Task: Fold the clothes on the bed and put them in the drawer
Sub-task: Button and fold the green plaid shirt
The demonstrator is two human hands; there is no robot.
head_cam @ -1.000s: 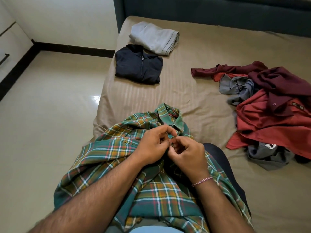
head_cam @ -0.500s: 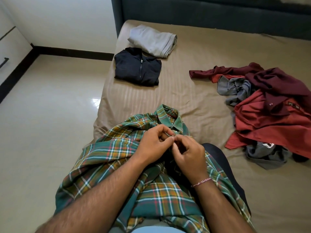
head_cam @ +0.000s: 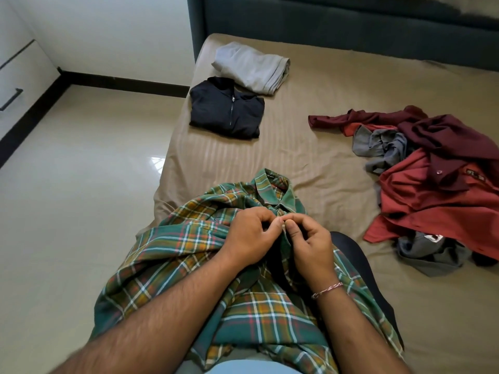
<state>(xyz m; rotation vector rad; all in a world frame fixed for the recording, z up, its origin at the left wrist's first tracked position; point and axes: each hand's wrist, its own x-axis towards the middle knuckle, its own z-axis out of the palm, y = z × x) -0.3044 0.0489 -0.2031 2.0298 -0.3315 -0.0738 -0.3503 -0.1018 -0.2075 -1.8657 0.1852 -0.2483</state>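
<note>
Pinching soft plaid shirt (head_cam: pixel 243 300) placket: left hand (head_cam: pixel 249 238); right hand (head_cam: pixel 310 244)

Both hands, left (head_cam: pixel 249 238) and right (head_cam: pixel 310 242), pinch the plaid shirt (head_cam: pixel 189 255) near its collar; folded clothes (head_cam: pixel 226 109) lie far left on the bed (head_cam: pixel 310 163), a pile (head_cam: pixel 437 179) at right.

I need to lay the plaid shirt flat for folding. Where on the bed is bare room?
The bare sheet between the folded black jacket and the red and grey pile, beyond the plaid shirt, is free. The right side is crowded.
</note>
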